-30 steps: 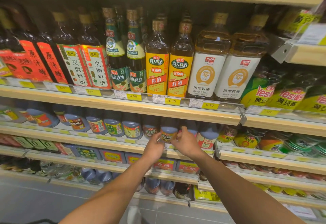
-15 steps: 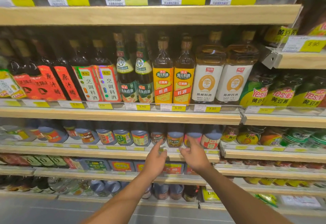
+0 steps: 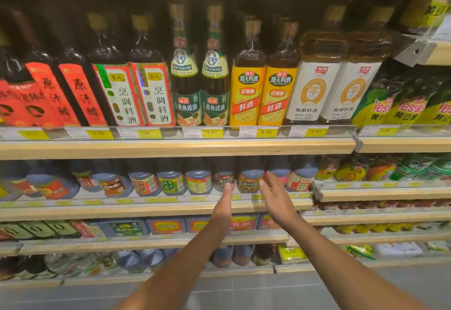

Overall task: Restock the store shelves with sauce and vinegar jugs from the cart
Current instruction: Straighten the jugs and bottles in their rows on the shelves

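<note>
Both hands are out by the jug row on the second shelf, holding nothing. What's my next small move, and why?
Probably draw both hands back and turn for the next jug. The left hand and right hand are open and empty, and the jug row before them shows no front gap. The cart is out of view.
</note>
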The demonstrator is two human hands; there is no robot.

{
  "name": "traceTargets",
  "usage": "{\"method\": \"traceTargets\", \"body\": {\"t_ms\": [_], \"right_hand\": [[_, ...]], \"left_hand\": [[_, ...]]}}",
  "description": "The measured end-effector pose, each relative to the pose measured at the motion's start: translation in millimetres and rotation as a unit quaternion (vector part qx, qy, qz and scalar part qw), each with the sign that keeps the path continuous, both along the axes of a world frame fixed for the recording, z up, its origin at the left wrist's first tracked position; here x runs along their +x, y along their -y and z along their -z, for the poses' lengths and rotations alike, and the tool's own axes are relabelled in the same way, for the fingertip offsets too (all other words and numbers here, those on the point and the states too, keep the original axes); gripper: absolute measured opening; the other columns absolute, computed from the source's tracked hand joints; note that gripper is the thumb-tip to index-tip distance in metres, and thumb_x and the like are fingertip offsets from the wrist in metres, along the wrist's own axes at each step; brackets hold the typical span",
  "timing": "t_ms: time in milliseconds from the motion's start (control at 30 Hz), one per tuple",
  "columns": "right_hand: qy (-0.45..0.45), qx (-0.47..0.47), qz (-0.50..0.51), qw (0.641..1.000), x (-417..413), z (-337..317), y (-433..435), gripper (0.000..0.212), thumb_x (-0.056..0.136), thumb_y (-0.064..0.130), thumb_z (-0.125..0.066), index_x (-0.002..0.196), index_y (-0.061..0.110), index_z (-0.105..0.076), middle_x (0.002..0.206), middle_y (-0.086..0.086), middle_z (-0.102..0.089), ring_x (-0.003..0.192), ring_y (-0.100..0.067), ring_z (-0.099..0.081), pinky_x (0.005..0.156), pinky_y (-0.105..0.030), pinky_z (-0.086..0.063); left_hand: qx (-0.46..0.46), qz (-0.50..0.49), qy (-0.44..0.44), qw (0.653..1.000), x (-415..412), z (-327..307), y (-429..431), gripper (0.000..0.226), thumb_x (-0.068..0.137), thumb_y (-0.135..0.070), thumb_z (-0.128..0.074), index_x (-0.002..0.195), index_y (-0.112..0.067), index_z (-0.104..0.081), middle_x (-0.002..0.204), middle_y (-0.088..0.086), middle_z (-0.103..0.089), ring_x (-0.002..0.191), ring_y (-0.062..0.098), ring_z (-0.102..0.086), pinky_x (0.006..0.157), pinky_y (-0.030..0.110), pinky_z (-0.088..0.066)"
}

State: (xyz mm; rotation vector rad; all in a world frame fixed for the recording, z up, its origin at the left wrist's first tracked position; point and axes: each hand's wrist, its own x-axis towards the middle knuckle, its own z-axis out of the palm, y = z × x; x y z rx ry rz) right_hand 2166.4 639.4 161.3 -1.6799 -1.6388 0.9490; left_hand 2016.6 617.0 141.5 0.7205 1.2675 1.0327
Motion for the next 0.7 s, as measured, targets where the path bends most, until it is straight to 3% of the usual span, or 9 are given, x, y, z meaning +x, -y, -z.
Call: {"method": "traceTargets", "body": {"t_ms": [100,167,233,367,500,567,667,700], "right_hand": [[0.010,0.023,0.003,1.000,2.4,0.4,-17.2,0.056,0.104,0.042,-0.044,0.152,0.014,-0.035,0.153,-0.005,-0.042,0.141,-0.021,-0.040,0.116,-0.043,-0.034],[0.038,0.069,0.023,0.997,4.3,0.3,-33.2,0.034,0.101,0.042,-0.050,0.118,0.013,-0.052,0.117,-0.005,-0.058,0.108,-0.024,-0.057,0.089,-0.041,-0.046],[0.069,0.103,0.056,0.991,2.6,-1.8,-47.6,0.032,0.098,0.046,-0.054,0.083,0.019,-0.046,0.088,0.004,-0.048,0.077,-0.016,-0.052,0.064,-0.034,-0.035],[0.050,0.105,0.072,0.991,-7.0,3.1,-68.1,0.045,0.091,0.042,-0.058,0.053,0.020,-0.049,0.039,0.009,-0.051,0.045,-0.004,-0.055,0.044,-0.020,-0.032],[0.013,0.048,0.064,0.997,-12.4,6.5,-87.2,0.051,0.086,0.036,-0.056,0.041,0.012,-0.054,0.038,0.021,-0.055,0.044,0.002,-0.057,0.049,-0.027,-0.035],[0.006,0.004,0.053,0.999,-13.4,4.9,-97.5,0.045,0.079,0.034,-0.051,0.042,0.011,-0.063,0.044,0.015,-0.061,0.054,-0.005,-0.059,0.057,-0.030,-0.044],[0.054,-0.047,-0.032,0.997,-13.3,6.4,-109.8,0.035,0.093,0.020,-0.048,0.066,0.021,-0.069,0.078,0.004,-0.067,0.082,-0.016,-0.059,0.086,-0.033,-0.051],[0.083,-0.049,-0.050,0.994,-11.4,8.2,-113.1,0.035,0.097,0.017,-0.046,0.068,0.026,-0.064,0.081,0.005,-0.065,0.083,-0.014,-0.058,0.086,-0.030,-0.051]], "left_hand": [[-0.003,0.019,-0.004,1.000,1.5,7.6,-7.6,0.063,0.108,-0.050,-0.014,0.160,-0.016,-0.022,0.167,0.003,-0.018,0.154,0.020,-0.017,0.125,0.036,-0.014],[0.003,0.019,-0.003,1.000,3.7,14.6,-11.7,0.062,0.107,-0.050,-0.018,0.159,-0.017,-0.024,0.167,0.001,-0.021,0.154,0.018,-0.019,0.126,0.038,-0.016],[0.017,0.018,0.003,1.000,6.9,20.5,-17.1,0.061,0.107,-0.050,-0.020,0.159,-0.018,-0.025,0.167,-0.002,-0.022,0.153,0.015,-0.021,0.126,0.039,-0.016],[0.026,0.021,0.021,0.999,14.0,28.7,-29.2,0.063,0.106,-0.054,-0.013,0.160,-0.022,-0.020,0.167,-0.006,-0.020,0.154,0.016,-0.017,0.127,0.040,-0.012],[0.050,-0.005,0.030,0.998,21.1,38.8,-46.0,0.064,0.106,-0.054,-0.013,0.160,-0.021,-0.018,0.167,-0.004,-0.021,0.153,0.014,-0.020,0.123,0.033,-0.015],[0.043,-0.018,0.033,0.998,25.1,43.6,-58.2,0.064,0.106,-0.054,-0.015,0.160,-0.020,-0.019,0.167,-0.002,-0.021,0.153,0.014,-0.020,0.123,0.032,-0.015],[0.023,-0.021,0.025,0.999,29.9,54.8,-71.0,0.067,0.104,-0.058,-0.021,0.160,-0.021,-0.020,0.167,-0.003,-0.022,0.153,0.015,-0.021,0.126,0.036,-0.013],[0.020,-0.026,0.021,0.999,30.8,59.4,-72.5,0.068,0.103,-0.060,-0.024,0.160,-0.021,-0.022,0.166,-0.003,-0.024,0.152,0.015,-0.023,0.127,0.037,-0.014]]}}
